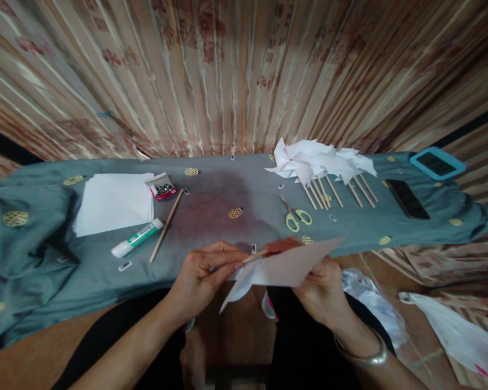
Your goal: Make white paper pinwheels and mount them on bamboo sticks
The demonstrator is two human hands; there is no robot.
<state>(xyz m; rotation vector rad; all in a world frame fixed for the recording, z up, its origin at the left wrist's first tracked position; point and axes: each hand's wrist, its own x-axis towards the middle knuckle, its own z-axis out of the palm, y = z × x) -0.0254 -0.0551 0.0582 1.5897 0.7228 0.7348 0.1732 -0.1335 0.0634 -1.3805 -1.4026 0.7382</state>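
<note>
Striped curtains hang behind a long table [211, 200] with a grey-blue cloth.

Near the table's front edge, the person's left hand [199, 276] pinches a thin wooden stick [255, 257] with fingers pressed together. The right hand [323, 290] grips a folded white paper [284, 265], which the stick's tip touches. On the cloth lie a stack of white paper [114, 203], a glue tube [137, 238], another stick [166, 225], green-handled scissors [295, 214], finished paper pinwheels [321, 162] and a black phone [407, 199].
</note>
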